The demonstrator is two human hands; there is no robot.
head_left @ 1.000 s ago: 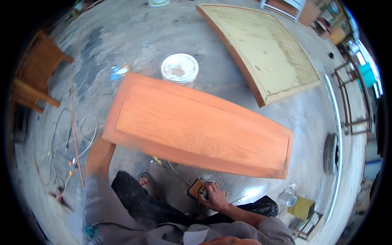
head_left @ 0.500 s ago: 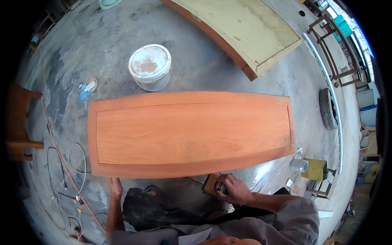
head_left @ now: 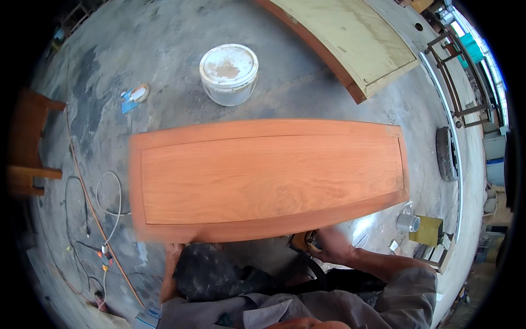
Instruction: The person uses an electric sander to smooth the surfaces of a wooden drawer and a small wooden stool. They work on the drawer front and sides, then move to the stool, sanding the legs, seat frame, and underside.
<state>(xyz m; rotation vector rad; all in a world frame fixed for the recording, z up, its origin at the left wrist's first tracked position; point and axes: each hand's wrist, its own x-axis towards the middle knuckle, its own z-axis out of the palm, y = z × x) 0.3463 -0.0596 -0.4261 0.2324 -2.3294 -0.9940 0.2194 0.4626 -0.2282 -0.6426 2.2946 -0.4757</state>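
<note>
A reddish-brown wooden panel (head_left: 274, 178), with a framed border and bowed long edges, lies level across the view in front of me. My left hand (head_left: 174, 252) is at its near left edge, seeming to grip it; the fingertips are hidden by the panel. Below the near edge, right of the middle, my right hand (head_left: 335, 247) is closed around a yellow and black power sander (head_left: 302, 242). The sander is partly covered by the hand and the panel, and the hand is blurred. What the panel rests on is hidden.
Beyond the panel stand a lidded white bucket (head_left: 228, 74) and a curved pale-faced panel (head_left: 350, 41). Cables (head_left: 107, 249) trail over the floor at left, near wooden furniture (head_left: 38, 137). At right are a tyre (head_left: 446, 153), a metal can (head_left: 407, 222) and a dark rack (head_left: 460, 82).
The view has shifted, moving most things rightward in it. The panel's left end is now blurred. My right hand and the sander have moved closer under the near edge.
</note>
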